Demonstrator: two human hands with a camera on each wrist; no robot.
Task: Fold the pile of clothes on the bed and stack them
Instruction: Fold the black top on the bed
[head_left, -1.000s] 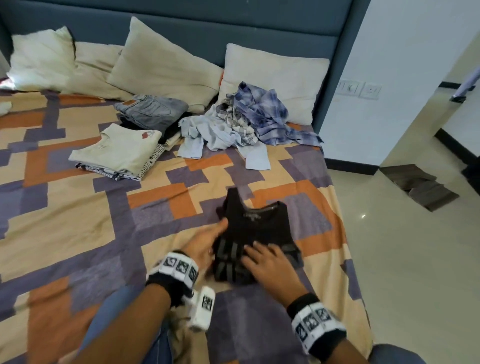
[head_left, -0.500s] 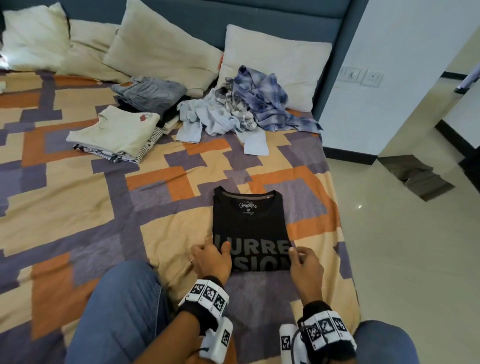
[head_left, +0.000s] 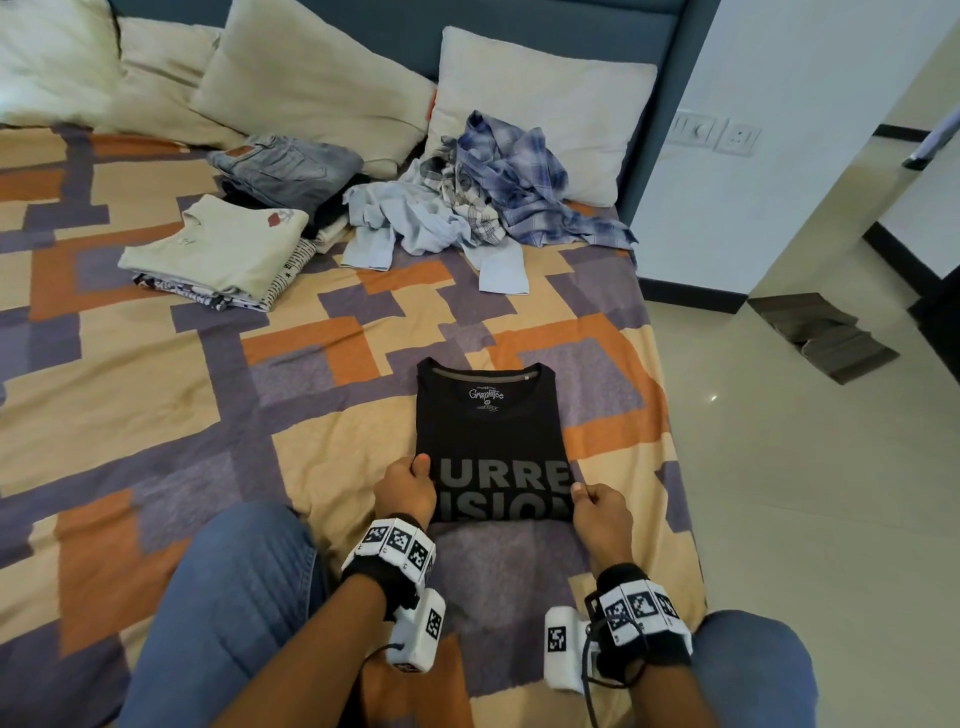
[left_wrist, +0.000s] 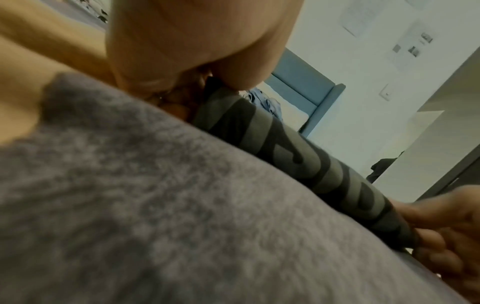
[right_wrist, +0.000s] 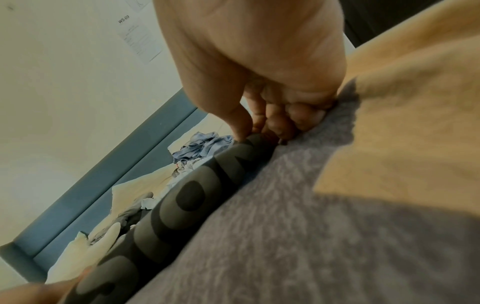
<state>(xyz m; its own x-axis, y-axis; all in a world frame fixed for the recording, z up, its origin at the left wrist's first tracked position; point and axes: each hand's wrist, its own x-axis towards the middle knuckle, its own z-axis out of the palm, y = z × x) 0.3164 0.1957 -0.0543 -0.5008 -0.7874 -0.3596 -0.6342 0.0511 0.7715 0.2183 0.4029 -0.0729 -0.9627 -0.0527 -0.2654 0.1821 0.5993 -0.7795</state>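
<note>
Here, black T-shirt (head_left: 488, 431) flat on bed (head_left: 156, 395) — both hands pinching near corners

head overhead, wrists low, sharing shirt (head_left: 488, 441)

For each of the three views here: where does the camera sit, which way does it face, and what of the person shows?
Head: high, looking forward and down at the bed; both forearms, knees, left hand and right hand pinching the black T-shirt.
Left wrist: low on the bedspread, facing along the shirt's near edge; left fingers, right hand opposite.
Right wrist: low, mirrored; right fingers pinching the shirt.
Shared: all three show the shirt's lettering and the unfolded shirt pile.
</note>
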